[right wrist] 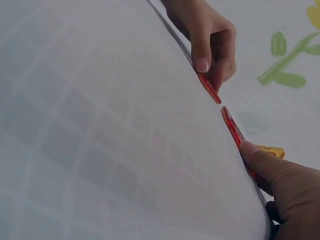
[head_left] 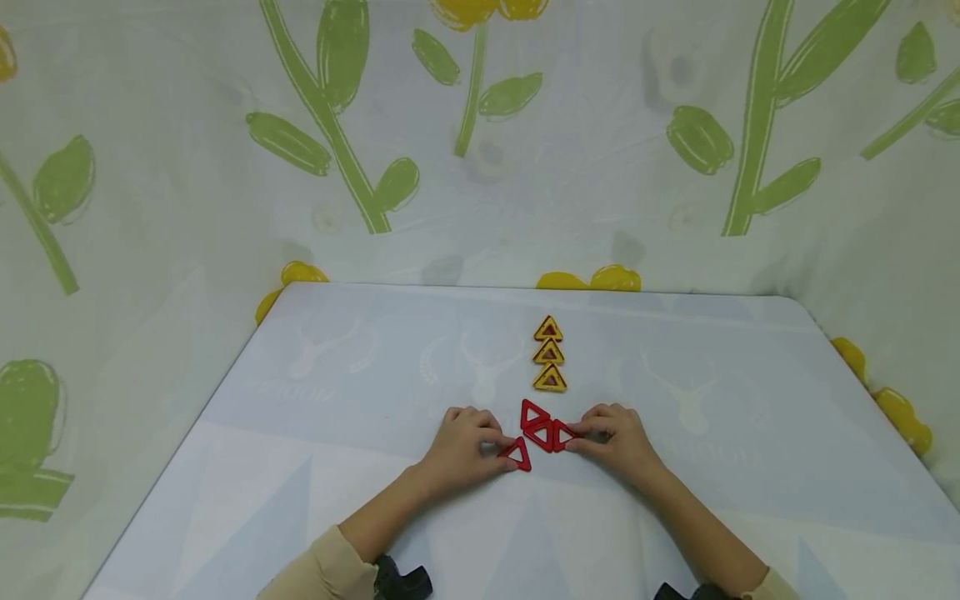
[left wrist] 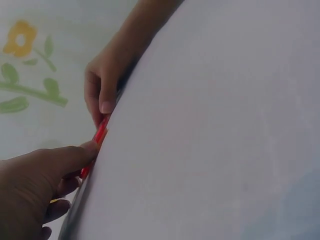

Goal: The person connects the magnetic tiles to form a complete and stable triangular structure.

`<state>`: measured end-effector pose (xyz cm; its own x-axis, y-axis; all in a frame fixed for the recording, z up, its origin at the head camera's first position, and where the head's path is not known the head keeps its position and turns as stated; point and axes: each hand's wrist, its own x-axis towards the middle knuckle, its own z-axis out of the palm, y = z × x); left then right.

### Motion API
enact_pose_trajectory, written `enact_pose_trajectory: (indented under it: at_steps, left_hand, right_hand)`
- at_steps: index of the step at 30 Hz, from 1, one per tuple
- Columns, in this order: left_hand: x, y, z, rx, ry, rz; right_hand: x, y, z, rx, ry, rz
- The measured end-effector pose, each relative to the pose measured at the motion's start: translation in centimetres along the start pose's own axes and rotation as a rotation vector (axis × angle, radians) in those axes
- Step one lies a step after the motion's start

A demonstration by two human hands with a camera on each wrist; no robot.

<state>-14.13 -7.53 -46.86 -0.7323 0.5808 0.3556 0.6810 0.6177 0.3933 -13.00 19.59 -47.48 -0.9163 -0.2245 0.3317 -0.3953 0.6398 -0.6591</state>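
My left hand [head_left: 467,446] pinches a red triangular frame tile [head_left: 524,455] between thumb and fingers, close over the table. Just right of it, three more red triangle tiles lie edge to edge in a cluster: an upper one [head_left: 524,415], a middle one [head_left: 551,437] and a right one [head_left: 557,436]. Thumb and fingers of my right hand [head_left: 618,442] pinch the right tile at its outer corner. In the right wrist view a narrow gap separates the left hand's tile [right wrist: 209,90] from the cluster's red edge [right wrist: 231,125].
Beyond the red tiles, three yellow triangle tiles with brown centres [head_left: 550,353] stand in a column, tip to base. The pale patterned table [head_left: 360,358] has its far edge against a wall covering with a plant print [head_left: 525,200].
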Motion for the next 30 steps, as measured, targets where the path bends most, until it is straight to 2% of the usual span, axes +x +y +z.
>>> enact_pose_trajectory:
  at_steps: [4, 7, 12, 16, 20, 24, 28, 30]
  left_hand:
    - [-0.1, 0.5, 0.6, 0.161, 0.104, 0.080]
    - [-0.1, 1.0, 0.9, 0.252, 0.149, 0.104]
    - [0.1, 1.8, 0.9, 0.320, 0.192, 0.094]
    - [0.4, 2.2, 0.8, 0.370, 0.240, 0.131]
    - [0.6, 2.1, 1.1, 0.344, 0.256, 0.123]
    - [0.8, 1.0, 1.4, 0.193, 0.173, 0.021]
    - [1.5, -0.5, 0.5, -0.042, 0.004, -0.086]
    - [2.0, -1.2, 0.0, -0.098, -0.076, -0.102]
  right_hand:
    - [0.0, 0.0, 0.0, -0.002, 0.006, -0.002]
    - [0.0, 0.0, 0.1, -0.003, 0.008, -0.007]
    - [0.0, 0.1, 0.1, -0.008, 0.012, -0.020]
    - [0.0, 0.2, 0.1, -0.016, 0.015, -0.032]
    - [-0.1, 0.3, 0.0, -0.014, 0.014, -0.042]
    - [0.0, 0.3, -0.1, -0.007, 0.007, -0.046]
    - [0.0, 0.3, -0.1, 0.000, -0.007, -0.049]
    - [0.0, 0.4, -0.2, 0.003, -0.020, -0.044]
